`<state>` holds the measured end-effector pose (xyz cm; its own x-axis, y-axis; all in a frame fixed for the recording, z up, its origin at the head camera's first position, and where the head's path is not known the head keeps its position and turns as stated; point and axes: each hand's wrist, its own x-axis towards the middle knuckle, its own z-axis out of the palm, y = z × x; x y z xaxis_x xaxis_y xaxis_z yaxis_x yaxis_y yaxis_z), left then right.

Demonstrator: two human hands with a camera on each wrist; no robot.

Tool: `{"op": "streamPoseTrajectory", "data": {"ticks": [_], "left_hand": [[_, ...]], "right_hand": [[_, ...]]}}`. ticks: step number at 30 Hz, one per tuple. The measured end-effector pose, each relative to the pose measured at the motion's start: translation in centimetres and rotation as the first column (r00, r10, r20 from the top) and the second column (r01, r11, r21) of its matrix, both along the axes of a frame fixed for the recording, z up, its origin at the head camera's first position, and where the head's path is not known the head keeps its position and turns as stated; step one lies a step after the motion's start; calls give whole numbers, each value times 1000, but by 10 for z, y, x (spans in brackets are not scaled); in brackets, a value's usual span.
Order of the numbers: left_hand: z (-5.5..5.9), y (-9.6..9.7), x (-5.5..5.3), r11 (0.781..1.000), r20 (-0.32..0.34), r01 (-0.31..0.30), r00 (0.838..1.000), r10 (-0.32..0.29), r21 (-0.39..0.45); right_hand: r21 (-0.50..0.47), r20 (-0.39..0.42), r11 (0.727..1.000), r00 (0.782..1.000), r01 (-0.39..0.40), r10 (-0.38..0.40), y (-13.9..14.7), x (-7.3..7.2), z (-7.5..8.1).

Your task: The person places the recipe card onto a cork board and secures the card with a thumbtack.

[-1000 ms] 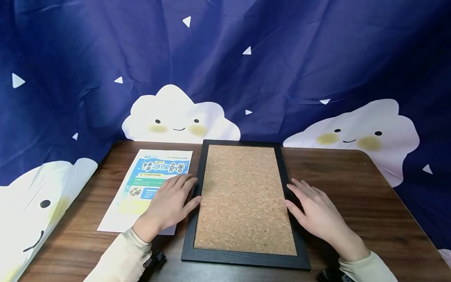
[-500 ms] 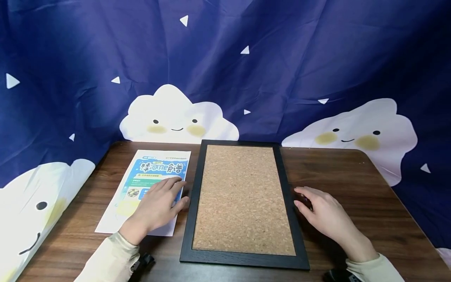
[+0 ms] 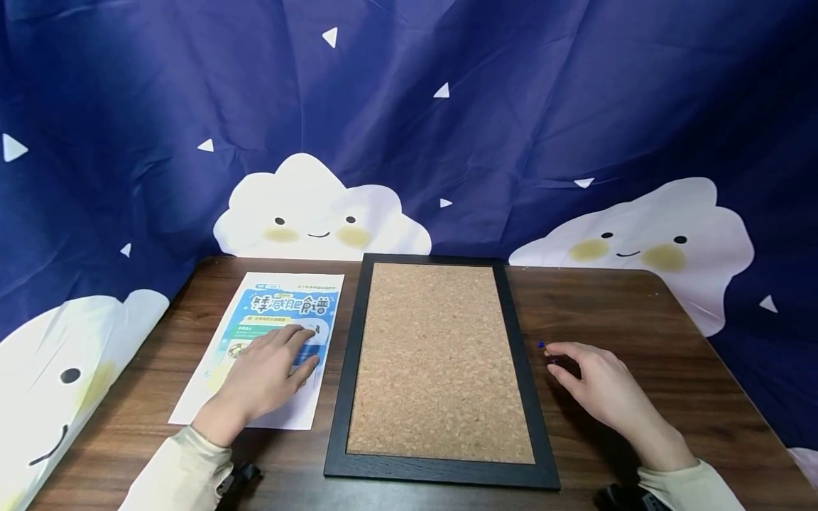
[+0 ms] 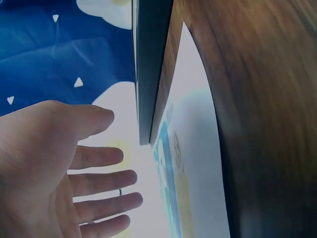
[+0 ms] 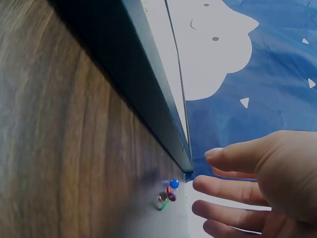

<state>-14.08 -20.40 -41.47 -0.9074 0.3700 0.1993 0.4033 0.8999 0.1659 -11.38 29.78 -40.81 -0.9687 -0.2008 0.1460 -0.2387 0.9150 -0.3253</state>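
Observation:
A cork board [image 3: 441, 362] in a black frame lies flat on the table. On its left is a white printed sheet [image 3: 265, 316] with blue, green and yellow areas. My left hand [image 3: 255, 376] is over the sheet's lower right part, fingers spread and holding nothing. To the right of the frame, my right hand [image 3: 603, 390] is beside several small coloured pins [image 5: 169, 194], among them blue, red, purple and green ones. Its thumb and index finger are apart, and nothing shows between them in the right wrist view. In the head view the hand partly covers the pins.
The brown wooden table [image 3: 613, 305] ends against a dark blue curtain [image 3: 383, 85] printed with white clouds. A black wrist device [image 3: 238, 482] sits at the left sleeve, and another at the right [image 3: 629, 497].
My left hand has moved off the frame's left edge, leftward over the sheet. My right hand has left the frame's right edge and moved right, with the coloured pins coming into sight.

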Motion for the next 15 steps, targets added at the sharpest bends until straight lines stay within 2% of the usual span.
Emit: {"op": "streamPoseTrajectory", "data": {"ticks": [9,15], "left_hand": [[-1,-19,-3,996,50,-92,994,93,-11],[-2,-34,-4,984,91,-169,981,173,-54]], "right_hand": [[-22,42,999,999,24,-23,18,-8,-5],[-18,77,999,997,29,-28,26,-14,-12]]}}
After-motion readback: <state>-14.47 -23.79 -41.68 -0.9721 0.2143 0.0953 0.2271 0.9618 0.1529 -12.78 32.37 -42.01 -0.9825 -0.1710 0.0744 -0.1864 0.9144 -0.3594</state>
